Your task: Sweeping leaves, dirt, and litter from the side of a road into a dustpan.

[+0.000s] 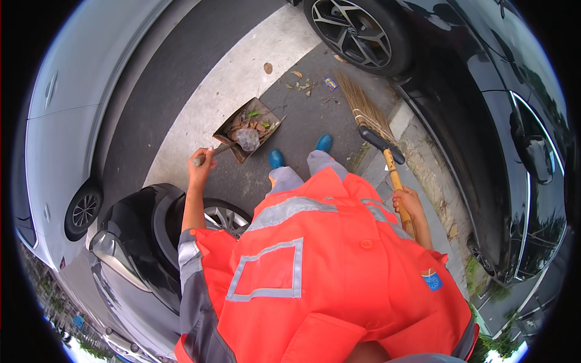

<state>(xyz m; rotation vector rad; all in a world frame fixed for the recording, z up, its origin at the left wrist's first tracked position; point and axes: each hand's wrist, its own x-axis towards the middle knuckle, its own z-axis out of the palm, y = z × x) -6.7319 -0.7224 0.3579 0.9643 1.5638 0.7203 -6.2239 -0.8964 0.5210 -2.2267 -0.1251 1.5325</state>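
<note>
My left hand grips the wooden handle of a dustpan. Dry leaves, a few green ones and a crumpled clear plastic bag lie inside the pan. On the other side, my right hand is closed round the bamboo handle of a broom. Its straw bristles rest on the pavement near a car wheel, bound by white cord above a black wrapped section. A small colourful wrapper and scattered leaf bits lie left of the bristles.
A dark car with a front wheel stands along the right, over a stone kerb. Behind my left arm is a black car; a silver car is further left. One brown leaf lies on the white road band.
</note>
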